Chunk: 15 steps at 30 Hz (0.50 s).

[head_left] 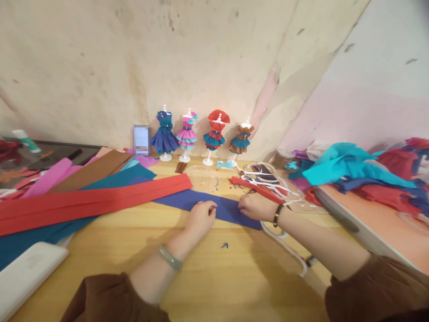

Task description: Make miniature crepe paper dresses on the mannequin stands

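A dark blue strip of crepe-like paper [229, 206] lies slantwise on the wooden table. Over its near edge is my left hand [202, 215], thumb and fingers pinched together; what they hold, if anything, is too small to make out. My right hand [254, 205] sits on the strip towards its right end. Its fingers are curled and pressed together, and their tips hide whatever is between them. A gap separates the hands, with blue strip showing between. A tiny dark blue scrap [225, 245] lies nearer me. Just behind the right hand is a narrow red strip [264, 190].
Miniature paper dresses on white stands [214, 136] line the wall. A long red strip [100, 201] crosses other coloured strips at left, by a white box-like object [31, 277]. White cords [288, 250] tangle at right, beside a heap of coloured pieces [358, 165]. A phone [141, 140] leans behind.
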Each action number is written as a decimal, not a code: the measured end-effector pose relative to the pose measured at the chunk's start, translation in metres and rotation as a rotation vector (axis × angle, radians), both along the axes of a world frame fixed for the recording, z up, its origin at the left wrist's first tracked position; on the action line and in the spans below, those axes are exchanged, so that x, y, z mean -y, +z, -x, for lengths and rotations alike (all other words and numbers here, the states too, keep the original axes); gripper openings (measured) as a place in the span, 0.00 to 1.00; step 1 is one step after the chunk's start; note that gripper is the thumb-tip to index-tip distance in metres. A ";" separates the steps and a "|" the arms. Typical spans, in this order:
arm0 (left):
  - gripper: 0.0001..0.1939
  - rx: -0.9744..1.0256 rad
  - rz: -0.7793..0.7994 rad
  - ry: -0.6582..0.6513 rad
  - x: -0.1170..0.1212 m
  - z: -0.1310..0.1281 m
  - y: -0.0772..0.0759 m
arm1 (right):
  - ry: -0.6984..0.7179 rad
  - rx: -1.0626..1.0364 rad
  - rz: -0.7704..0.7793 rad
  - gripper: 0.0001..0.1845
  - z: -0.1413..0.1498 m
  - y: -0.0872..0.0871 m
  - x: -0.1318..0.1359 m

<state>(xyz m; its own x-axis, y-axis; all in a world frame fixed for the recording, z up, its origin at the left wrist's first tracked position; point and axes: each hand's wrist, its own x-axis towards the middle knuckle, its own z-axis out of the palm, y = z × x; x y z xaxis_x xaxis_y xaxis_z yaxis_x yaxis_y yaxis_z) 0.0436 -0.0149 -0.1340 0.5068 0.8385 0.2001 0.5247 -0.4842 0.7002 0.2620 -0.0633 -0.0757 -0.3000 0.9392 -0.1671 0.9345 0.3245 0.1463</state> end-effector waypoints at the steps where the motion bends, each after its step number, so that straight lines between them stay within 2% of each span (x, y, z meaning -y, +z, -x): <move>1: 0.12 0.000 -0.002 0.000 0.000 0.000 0.000 | 0.001 0.006 -0.005 0.12 0.003 0.000 0.003; 5: 0.12 -0.004 -0.002 0.003 0.002 0.000 0.002 | -0.033 -0.014 -0.036 0.12 0.006 0.001 0.003; 11: 0.12 -0.015 -0.036 -0.013 0.002 0.000 0.002 | -0.162 -0.098 -0.134 0.13 0.016 -0.005 -0.033; 15: 0.11 -0.003 -0.037 -0.024 0.002 0.001 0.001 | -0.163 -0.133 -0.123 0.12 0.029 -0.013 -0.048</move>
